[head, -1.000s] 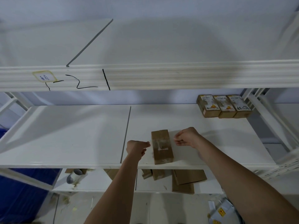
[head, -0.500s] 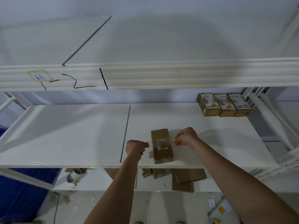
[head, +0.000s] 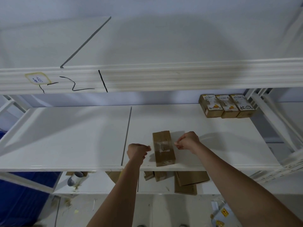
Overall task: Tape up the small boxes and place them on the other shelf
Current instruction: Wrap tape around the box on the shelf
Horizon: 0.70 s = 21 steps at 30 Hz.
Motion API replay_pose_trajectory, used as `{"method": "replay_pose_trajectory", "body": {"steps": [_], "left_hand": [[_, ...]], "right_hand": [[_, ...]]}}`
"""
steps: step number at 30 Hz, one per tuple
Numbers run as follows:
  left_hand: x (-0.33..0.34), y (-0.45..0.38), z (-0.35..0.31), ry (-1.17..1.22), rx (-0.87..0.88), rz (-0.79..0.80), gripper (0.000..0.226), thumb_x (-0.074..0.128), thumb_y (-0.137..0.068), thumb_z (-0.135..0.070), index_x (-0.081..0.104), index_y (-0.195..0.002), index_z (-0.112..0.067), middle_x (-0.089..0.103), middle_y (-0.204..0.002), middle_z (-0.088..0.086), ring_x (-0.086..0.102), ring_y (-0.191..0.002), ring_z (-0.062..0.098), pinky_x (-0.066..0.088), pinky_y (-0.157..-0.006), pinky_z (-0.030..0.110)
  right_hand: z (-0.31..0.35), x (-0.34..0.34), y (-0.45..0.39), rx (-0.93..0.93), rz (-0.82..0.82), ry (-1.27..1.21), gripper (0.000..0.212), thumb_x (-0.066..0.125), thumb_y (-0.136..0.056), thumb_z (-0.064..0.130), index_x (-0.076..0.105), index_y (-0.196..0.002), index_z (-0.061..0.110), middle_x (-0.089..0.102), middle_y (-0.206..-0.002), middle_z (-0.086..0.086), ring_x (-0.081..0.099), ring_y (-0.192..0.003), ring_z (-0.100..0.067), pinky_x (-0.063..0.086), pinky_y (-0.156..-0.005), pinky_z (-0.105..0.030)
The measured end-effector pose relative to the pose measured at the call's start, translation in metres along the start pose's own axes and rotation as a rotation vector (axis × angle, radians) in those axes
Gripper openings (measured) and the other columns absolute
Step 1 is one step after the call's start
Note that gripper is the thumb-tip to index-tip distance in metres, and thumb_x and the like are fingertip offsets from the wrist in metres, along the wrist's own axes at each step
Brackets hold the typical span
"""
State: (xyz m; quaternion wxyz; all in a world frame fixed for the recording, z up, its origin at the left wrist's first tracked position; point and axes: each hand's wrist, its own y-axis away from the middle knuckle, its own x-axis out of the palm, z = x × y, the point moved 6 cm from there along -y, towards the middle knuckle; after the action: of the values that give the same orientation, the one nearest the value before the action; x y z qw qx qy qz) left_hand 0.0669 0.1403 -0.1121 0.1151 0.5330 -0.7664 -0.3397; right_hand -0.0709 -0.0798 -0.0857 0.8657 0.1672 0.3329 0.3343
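A small brown cardboard box [head: 164,153] lies lengthwise near the front edge of the white middle shelf [head: 82,136]. A strip of clear tape [head: 162,145] stretches across its top. My left hand [head: 137,152] pinches the tape's left end just left of the box. My right hand [head: 187,142] pinches the right end just right of it. Both hands hover close to the box sides, fingers curled.
Three labelled small boxes [head: 227,105] stand side by side at the back right of the same shelf. The upper shelf's rail [head: 147,77] hangs overhead. On the lower shelf lie flat cardboard pieces [head: 188,182] and a tape roll [head: 74,178].
The hands have stayed at the box's two sides, with the tape strip now lying lower across the box top. The view tilted slightly.
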Motion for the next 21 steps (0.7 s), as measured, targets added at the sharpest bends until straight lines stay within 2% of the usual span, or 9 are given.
{"method": "replay_pose_trajectory", "body": {"steps": [9, 13, 17, 21], "left_hand": [[0.000, 0.003, 0.000, 0.025, 0.015, -0.013, 0.012, 0.087, -0.071, -0.001, 0.077, -0.078, -0.003, 0.076, -0.080, 0.013, 0.074, -0.082, 0.028, 0.057, -0.067, 0.030], [0.001, 0.003, -0.004, 0.018, 0.026, -0.020, 0.012, 0.087, -0.071, -0.001, 0.077, -0.077, -0.005, 0.076, -0.079, 0.012, 0.074, -0.082, 0.028, 0.060, -0.071, 0.033], [0.001, 0.005, -0.007, 0.022, 0.040, -0.031, 0.011, 0.084, -0.074, 0.000, 0.076, -0.076, -0.007, 0.076, -0.078, 0.011, 0.074, -0.082, 0.027, 0.059, -0.069, 0.032], [0.001, 0.006, -0.012, 0.037, 0.062, -0.035, 0.010, 0.081, -0.077, 0.001, 0.076, -0.076, -0.008, 0.076, -0.077, 0.009, 0.074, -0.082, 0.028, 0.059, -0.070, 0.033]], "right_hand": [[-0.003, 0.000, 0.000, 0.010, -0.014, -0.011, 0.016, 0.085, -0.075, 0.002, 0.072, -0.083, -0.003, 0.073, -0.081, -0.016, 0.075, -0.072, -0.024, 0.064, -0.075, -0.037], [0.000, -0.001, 0.000, -0.005, -0.014, -0.012, 0.015, 0.085, -0.076, 0.002, 0.072, -0.082, -0.002, 0.074, -0.082, -0.016, 0.075, -0.072, -0.023, 0.064, -0.073, -0.035], [0.004, -0.003, 0.000, -0.030, -0.022, -0.049, 0.013, 0.083, -0.077, -0.001, 0.070, -0.075, 0.003, 0.073, -0.083, -0.017, 0.075, -0.075, -0.027, 0.063, -0.076, -0.038], [0.005, -0.004, 0.001, -0.047, -0.012, -0.089, 0.011, 0.082, -0.078, -0.003, 0.073, -0.078, 0.003, 0.074, -0.085, -0.018, 0.075, -0.076, -0.027, 0.064, -0.076, -0.039]]}}
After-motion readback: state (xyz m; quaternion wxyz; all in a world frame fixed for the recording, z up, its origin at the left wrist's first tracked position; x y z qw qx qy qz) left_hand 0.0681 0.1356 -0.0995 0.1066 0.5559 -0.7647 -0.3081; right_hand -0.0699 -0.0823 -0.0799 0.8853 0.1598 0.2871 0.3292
